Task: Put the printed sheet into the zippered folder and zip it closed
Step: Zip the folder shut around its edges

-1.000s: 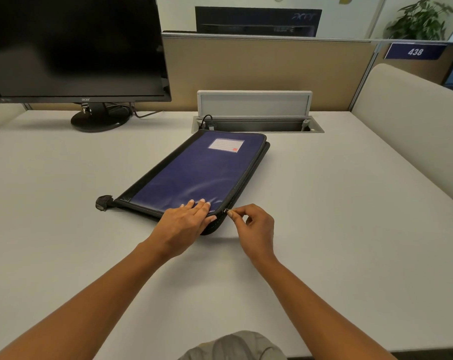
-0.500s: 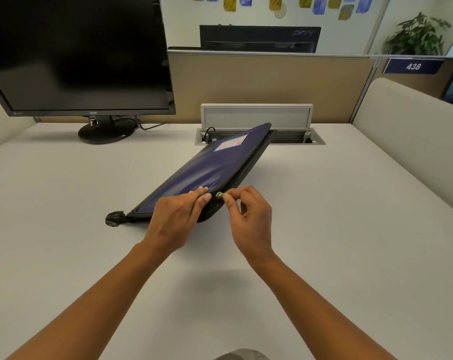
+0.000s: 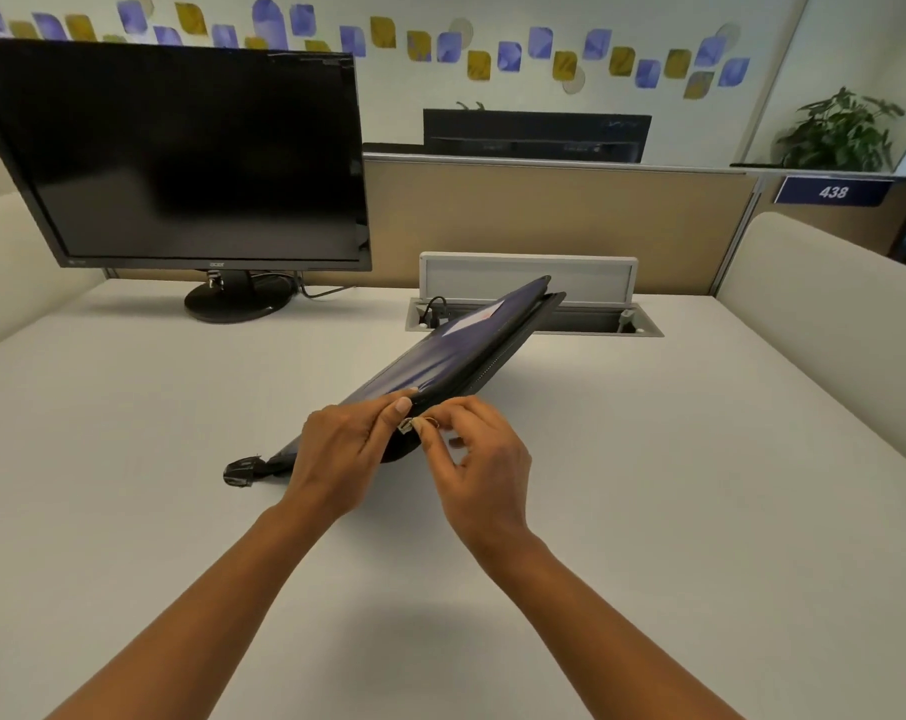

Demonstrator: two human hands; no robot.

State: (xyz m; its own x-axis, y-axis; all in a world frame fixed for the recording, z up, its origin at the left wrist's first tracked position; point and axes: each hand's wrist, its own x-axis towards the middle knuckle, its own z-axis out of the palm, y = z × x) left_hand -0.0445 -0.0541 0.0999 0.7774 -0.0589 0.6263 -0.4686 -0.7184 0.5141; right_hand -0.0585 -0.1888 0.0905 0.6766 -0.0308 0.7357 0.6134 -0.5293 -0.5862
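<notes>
1. Head view, task thing: the zippered folder lies toward me from the cable hatch, running diagonally, and its far corner rises in front of the hatch lid. It is tilted. Its left long edge sits on the desk and its right, zippered edge is lifted clear of the surface.
2. Head view, left hand: I see it nearer me than the hatch and a little to its left. It grips the folder's near corner, fingers curled over the blue cover and thumb along the raised edge.
3. Head view, right hand: it is just beside the left. Thumb and forefinger pinch the zipper pull at that near corner, and the other fingers are loosely curled.
4. Head view, edges: the zip track runs along the raised edge from the pull up toward the hatch. A black strap end lies on the desk at the folder's near left corner.
5. Head view, room: bare desk spreads right of the hatch up to the padded side panel, and toward me under both forearms. Left of the hatch stands the monitor, well apart from the folder.
</notes>
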